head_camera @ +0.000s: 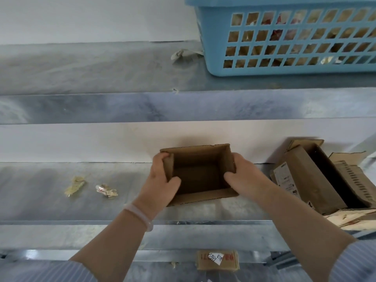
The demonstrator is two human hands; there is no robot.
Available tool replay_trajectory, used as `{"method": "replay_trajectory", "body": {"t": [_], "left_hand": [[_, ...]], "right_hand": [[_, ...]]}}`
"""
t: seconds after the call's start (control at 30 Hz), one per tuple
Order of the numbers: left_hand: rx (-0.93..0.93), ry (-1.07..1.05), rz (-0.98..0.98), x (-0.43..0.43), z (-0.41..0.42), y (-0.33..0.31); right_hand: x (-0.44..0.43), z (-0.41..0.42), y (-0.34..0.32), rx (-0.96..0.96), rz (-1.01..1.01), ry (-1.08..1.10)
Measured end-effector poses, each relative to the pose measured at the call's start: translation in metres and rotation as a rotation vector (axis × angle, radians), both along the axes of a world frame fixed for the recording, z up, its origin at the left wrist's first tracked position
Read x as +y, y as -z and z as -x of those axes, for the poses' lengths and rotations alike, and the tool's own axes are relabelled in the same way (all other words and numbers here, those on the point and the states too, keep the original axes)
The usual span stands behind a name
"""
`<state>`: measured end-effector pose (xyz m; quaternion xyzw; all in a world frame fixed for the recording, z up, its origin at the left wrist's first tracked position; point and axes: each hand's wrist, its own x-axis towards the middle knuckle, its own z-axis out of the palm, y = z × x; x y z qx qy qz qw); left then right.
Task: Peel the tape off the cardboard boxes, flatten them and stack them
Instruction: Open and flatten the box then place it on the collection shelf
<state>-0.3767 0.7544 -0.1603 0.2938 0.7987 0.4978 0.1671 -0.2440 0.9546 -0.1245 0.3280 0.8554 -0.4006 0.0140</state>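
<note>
On the steel shelf [61,202], both hands grip a squarish, seemingly tapeless cardboard box [200,192]

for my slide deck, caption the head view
Left hand and right hand grip an open cardboard box on a metal shelf.

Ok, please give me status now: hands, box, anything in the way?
Left hand grips the box left wall, right hand the right wall. Box open, standing on the shelf, not flattened. Other boxes beside it at right, apart.

Left grip [160,180], right grip [242,176], both curled inward
</note>
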Motion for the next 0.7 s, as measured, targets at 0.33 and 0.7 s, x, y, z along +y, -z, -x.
{"method": "replay_trajectory", "body": {"t": [0.33,0.7], "left_hand": [[0.183,0.288,0.004,-0.042,-0.003,0.000],[-0.018,0.276,0.023,-0.046,-0.016,0.027]], "right_hand": [[0.038,-0.040,0.003,0.021,0.953,0.075],[-0.010,-0.041,0.047,-0.049,0.701,0.235]]}}
